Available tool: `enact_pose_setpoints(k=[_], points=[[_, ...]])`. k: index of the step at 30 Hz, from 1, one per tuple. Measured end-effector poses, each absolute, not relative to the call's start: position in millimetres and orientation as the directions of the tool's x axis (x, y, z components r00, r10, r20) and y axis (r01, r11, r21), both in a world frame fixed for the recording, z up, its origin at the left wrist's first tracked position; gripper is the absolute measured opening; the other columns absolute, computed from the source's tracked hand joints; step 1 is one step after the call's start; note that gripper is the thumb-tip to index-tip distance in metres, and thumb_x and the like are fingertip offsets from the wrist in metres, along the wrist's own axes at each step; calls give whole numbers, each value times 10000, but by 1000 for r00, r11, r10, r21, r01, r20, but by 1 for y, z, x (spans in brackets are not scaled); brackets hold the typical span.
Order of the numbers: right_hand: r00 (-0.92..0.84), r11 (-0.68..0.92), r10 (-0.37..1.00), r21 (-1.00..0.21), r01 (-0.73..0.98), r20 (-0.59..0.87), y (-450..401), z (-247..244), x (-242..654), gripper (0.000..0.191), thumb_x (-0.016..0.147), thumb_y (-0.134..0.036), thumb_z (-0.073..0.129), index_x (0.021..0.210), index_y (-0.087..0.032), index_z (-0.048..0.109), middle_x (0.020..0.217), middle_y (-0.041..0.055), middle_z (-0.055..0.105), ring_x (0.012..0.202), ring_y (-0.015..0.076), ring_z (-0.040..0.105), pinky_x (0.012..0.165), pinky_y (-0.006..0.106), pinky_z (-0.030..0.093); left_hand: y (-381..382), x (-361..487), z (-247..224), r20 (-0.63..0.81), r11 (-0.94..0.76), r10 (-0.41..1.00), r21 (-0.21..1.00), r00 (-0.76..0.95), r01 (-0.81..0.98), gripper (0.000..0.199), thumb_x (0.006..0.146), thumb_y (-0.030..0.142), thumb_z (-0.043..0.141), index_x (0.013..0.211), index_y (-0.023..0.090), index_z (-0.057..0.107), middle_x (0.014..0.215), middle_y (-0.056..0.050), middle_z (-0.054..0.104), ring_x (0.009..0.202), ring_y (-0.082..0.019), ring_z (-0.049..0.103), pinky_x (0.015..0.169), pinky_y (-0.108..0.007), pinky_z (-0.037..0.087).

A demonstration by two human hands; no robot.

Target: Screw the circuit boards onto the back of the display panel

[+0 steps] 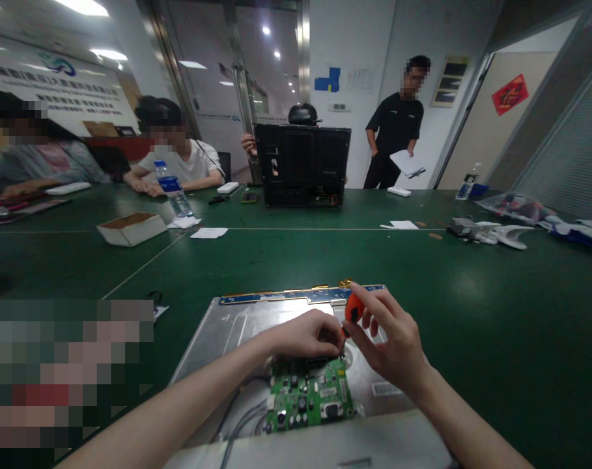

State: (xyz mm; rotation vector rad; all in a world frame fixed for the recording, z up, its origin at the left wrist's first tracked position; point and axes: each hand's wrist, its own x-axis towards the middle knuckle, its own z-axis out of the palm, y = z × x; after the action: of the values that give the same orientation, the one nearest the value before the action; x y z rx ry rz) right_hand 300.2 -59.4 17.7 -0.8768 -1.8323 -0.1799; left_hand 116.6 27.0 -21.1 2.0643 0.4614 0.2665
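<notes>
My right hand [398, 335] grips an orange and black screwdriver [355, 307] by its handle, which stands nearly upright. The tool's lower end points at the top right corner of a green circuit board [310, 394]. Beside that corner, my left hand [309, 335] has its fingers curled together close to the screwdriver's tip; what they pinch, if anything, is hidden. The board lies on the silver metal back of a flat display panel [217, 339]. Along the panel's far edge runs a narrow blue circuit strip [286, 297]. Grey cables [249, 417] lead from the board's left side.
Across the green table [256, 260], a person holds up a black monitor housing [303, 166]. An open white box [132, 229] and a water bottle [173, 189] stand at left. Metal and plastic parts [488, 231] lie at right. Other people sit at left; one stands behind.
</notes>
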Motion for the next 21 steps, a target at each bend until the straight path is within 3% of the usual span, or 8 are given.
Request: enact_pose_setpoints(k=[5, 12, 21], points=[[-177, 742, 466, -274, 611, 867, -61, 20, 298, 490, 914, -152, 511, 1393, -206, 424, 846, 18, 639, 540, 106, 554, 431, 212, 475, 29, 116, -24, -1, -458, 427, 862, 904, 217, 30, 811, 168, 703, 820, 141, 713, 725, 15, 633, 688, -137, 565, 642, -212, 425], [-177, 741, 479, -288, 606, 860, -56, 13, 301, 458, 920, -224, 628, 1340, -251, 449, 899, 18, 606, 586, 104, 557, 440, 201, 474, 28, 117, -19, 5, -436, 428, 877, 904, 201, 46, 779, 107, 675, 756, 144, 689, 673, 35, 594, 645, -119, 546, 614, -199, 419], [-189, 733, 476, -269, 624, 859, -60, 17, 298, 523, 900, -143, 532, 1406, -195, 414, 833, 10, 642, 515, 106, 540, 461, 235, 488, 27, 117, -22, 9, -431, 422, 882, 907, 192, 18, 797, 146, 696, 783, 139, 687, 689, 24, 606, 658, -126, 558, 631, -209, 430]])
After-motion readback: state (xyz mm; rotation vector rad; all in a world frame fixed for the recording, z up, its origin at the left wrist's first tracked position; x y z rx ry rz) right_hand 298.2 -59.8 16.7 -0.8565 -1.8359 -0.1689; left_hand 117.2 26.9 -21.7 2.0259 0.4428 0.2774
